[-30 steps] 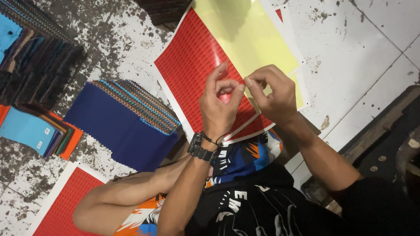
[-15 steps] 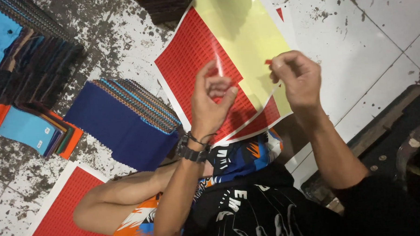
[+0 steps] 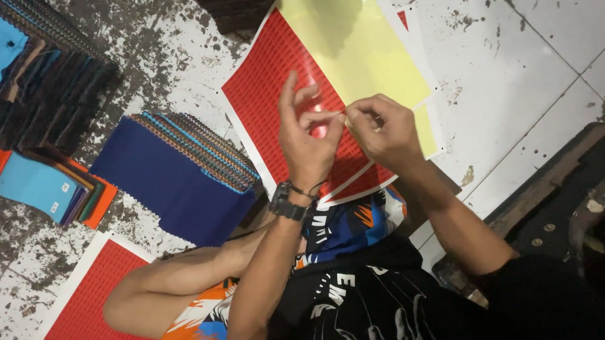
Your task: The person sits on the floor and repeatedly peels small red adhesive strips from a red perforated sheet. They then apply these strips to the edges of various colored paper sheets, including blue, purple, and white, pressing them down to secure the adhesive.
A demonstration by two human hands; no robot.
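Observation:
My left hand (image 3: 307,144), with a black watch on its wrist, and my right hand (image 3: 383,128) meet fingertip to fingertip above a red sticker sheet (image 3: 273,97) on the floor. Between the fingertips they pinch a thin pale strip (image 3: 334,113). Its far end is too small to make out. A pale yellow sheet (image 3: 352,47) covers the upper right part of the red sheet. My bent knee and patterned shorts show below the hands.
A fanned stack of blue fabric swatches (image 3: 175,174) lies left of the red sheet. Dark swatch stacks (image 3: 44,72) and orange and blue ones (image 3: 42,189) sit further left. A second red sheet (image 3: 86,305) lies bottom left. A dark wooden frame (image 3: 551,195) stands right.
My right hand pulled away to the right half a second ago. It has come back, and both hands are pinched together again over the red sheet.

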